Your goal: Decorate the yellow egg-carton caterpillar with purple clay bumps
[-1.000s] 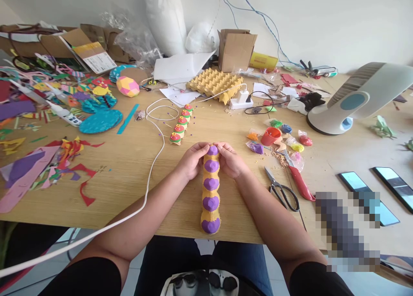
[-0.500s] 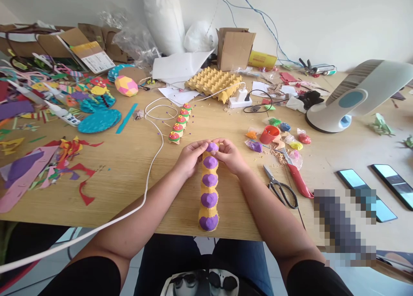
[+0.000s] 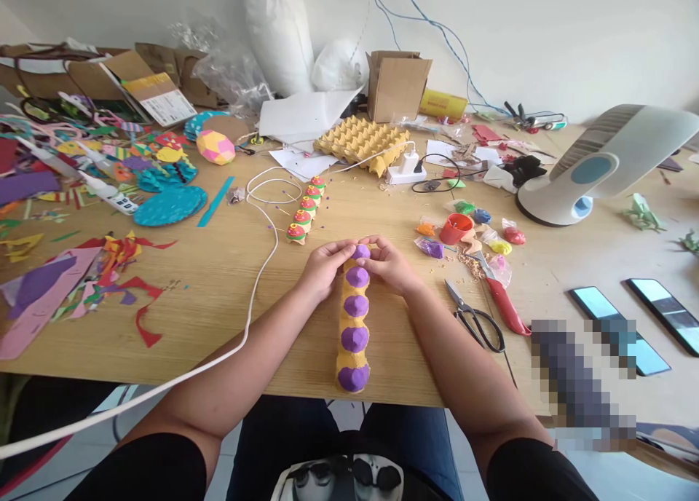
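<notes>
The carton strip (image 3: 354,326) lies lengthwise on the tabletop (image 3: 218,297). Its near end is at the near edge, in front of the person, and it runs straight away from them. It is a yellow row of egg cups, each with a purple cap.

I judge it to be light and fairly stiff along its length, but pressed pulp is easy to crush. The caps look soft, perhaps modelling clay, though the view is too small to be sure. The side walls between the cups seem the safer place to hold it, not the caps.

At its far end the left hand (image 3: 323,266) and the right hand (image 3: 390,264) have their fingers curled in from both sides. They pinch the last cup and its cap between the fingertips.

The wooden surface is flat and matte. The scissors (image 3: 474,319) lie just right of the strip and a white cable (image 3: 256,268) runs to its left. Further on stands a smaller decorated strip (image 3: 306,211), with clay lumps (image 3: 464,228) to the right.

Paper scraps (image 3: 109,268) cover the left edge. Toward the far edge are an egg tray (image 3: 363,143) and a cardboard box (image 3: 397,84), and a fan (image 3: 601,166) is near the right edge.
</notes>
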Available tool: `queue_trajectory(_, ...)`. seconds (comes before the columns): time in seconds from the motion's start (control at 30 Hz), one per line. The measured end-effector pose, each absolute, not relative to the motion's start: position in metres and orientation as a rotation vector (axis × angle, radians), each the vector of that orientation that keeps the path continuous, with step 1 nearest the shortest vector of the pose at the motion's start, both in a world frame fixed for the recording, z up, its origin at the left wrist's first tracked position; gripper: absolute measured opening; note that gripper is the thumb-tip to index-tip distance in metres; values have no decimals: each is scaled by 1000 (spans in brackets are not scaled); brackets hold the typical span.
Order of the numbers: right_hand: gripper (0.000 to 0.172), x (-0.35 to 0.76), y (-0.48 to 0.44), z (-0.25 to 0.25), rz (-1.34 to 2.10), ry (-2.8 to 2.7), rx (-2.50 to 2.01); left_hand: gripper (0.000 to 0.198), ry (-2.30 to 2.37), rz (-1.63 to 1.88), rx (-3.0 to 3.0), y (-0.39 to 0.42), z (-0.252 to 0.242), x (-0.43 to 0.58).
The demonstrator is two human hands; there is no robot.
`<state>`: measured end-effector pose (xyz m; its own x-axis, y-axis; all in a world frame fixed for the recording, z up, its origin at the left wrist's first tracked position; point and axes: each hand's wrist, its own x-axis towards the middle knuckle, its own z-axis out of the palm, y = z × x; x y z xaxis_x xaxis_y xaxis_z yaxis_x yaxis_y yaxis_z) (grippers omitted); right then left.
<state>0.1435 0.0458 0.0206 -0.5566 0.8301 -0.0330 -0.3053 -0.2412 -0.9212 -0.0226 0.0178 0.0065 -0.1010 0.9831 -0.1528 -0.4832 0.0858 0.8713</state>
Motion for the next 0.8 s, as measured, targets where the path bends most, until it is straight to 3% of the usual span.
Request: queue_trajectory(0.8, 52, 150, 49, 21, 2080, -1039, -607, 38, 855, 1408, 577, 15, 19, -22)
